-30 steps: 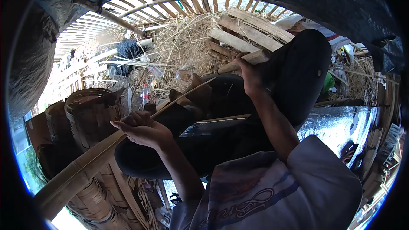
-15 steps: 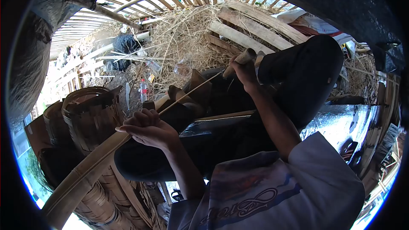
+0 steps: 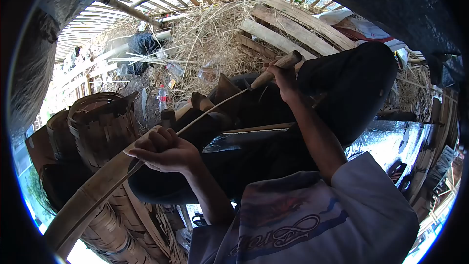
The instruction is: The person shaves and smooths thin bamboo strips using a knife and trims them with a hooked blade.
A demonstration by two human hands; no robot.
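Observation:
My left hand is closed, thumb pointing left, around a thin pale bamboo strip that slants up to the right. Under this hand, a wide split bamboo length runs down to the lower left. My right hand grips a wooden-handled tool, its thick end up and its narrow end near the strip's upper end. The tool's blade, if any, is lost against the dark clothing. Whether strip and tool touch, I cannot tell.
Woven bamboo baskets stand at the left. Beyond my legs lie straw, wooden planks and a plastic bottle. A shiny sheet lies at the right, and a slatted fence stands behind.
The tool's handle has changed its tilt, its thick end now higher and clear of my knee. My left hand has shifted slightly down and left. The wide bamboo length has turned a little.

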